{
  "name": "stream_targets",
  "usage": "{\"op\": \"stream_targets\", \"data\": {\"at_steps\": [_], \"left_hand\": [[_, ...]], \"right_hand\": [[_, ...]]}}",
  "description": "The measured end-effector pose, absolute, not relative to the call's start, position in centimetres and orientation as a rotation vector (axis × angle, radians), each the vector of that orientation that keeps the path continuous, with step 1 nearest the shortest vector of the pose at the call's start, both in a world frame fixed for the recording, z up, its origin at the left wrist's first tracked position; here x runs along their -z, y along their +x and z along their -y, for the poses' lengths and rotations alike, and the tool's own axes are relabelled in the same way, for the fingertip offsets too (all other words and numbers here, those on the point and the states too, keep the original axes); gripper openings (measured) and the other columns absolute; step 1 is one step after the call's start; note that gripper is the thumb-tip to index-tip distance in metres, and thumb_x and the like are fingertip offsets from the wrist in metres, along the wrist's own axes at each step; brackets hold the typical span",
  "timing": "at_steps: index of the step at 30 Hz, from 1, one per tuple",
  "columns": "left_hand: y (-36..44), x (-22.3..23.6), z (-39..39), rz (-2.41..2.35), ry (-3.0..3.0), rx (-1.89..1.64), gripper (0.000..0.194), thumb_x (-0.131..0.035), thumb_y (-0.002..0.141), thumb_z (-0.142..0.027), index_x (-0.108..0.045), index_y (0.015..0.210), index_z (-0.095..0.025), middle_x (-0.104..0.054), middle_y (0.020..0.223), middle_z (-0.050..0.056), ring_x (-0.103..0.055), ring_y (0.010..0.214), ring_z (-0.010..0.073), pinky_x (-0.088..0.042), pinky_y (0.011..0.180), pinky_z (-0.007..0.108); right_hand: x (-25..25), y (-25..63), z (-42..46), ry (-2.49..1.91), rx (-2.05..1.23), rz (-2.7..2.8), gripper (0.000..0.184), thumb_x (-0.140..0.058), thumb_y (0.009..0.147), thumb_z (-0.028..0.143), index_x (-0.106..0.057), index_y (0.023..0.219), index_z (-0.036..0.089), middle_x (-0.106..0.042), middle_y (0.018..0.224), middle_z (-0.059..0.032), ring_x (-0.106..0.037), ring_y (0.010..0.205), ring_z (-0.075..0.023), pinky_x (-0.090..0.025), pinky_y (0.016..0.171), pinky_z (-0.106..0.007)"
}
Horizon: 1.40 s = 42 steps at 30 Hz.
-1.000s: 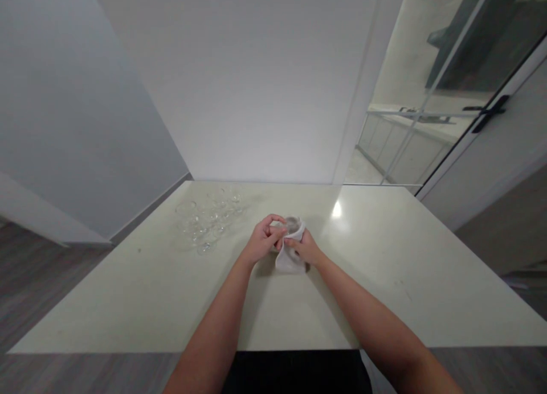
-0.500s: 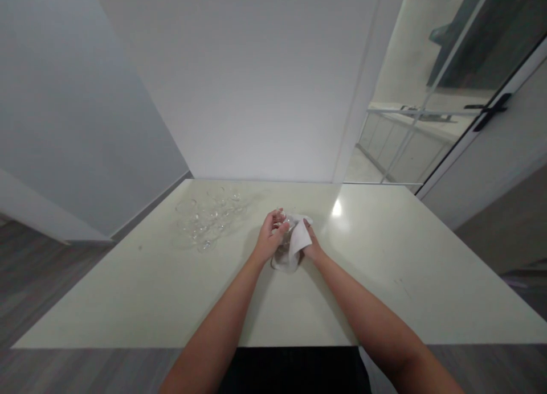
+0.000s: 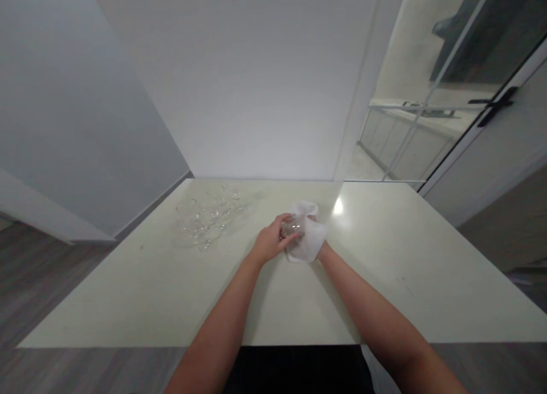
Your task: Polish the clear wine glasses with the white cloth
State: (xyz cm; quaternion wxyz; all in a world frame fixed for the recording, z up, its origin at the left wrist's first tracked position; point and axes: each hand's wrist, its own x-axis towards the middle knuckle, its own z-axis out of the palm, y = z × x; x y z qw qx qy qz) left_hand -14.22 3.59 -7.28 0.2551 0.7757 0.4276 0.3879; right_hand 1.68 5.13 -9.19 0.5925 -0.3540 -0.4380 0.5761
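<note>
My left hand (image 3: 272, 238) is wrapped round a clear glass (image 3: 293, 227), which lies tilted above the middle of the table, its bowl toward the right. A white cloth (image 3: 311, 241) covers the glass's right side and drapes downward. Behind that cloth, my right hand (image 3: 322, 250) grips it against the glass; most of its fingers are hidden. Whether the glass has a stem cannot be made out.
Several clear glasses (image 3: 207, 220) stand close together at the table's back left. The pale glossy table (image 3: 141, 303) meets a white wall (image 3: 248, 98) at its far edge. A glass-paned door with a black handle (image 3: 498, 106) is at the right.
Both hands have shifted slightly right with the glass and the cloth. The glass has turned, and the cloth now spreads over its right side and hides more of my right hand.
</note>
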Motion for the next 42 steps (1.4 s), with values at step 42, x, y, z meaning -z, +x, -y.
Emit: {"op": "stream_targets", "data": {"at_steps": [42], "left_hand": [[-12.3,7.2,-3.4,-1.366,2.045,-1.005,0.024,-0.061,0.073,-0.038,-0.058,0.088,-0.02,-0.062,0.075,0.002,-0.056,0.07,0.0161,-0.04,0.066,0.025]], "right_hand": [[10.6,2.5,-5.3,-1.019,-1.149,0.685,0.048,-0.076,0.063,0.049,-0.058,0.098,0.021,-0.067,0.082,0.0003,-0.063,0.07,-0.0149,-0.054,0.063,-0.026]]}}
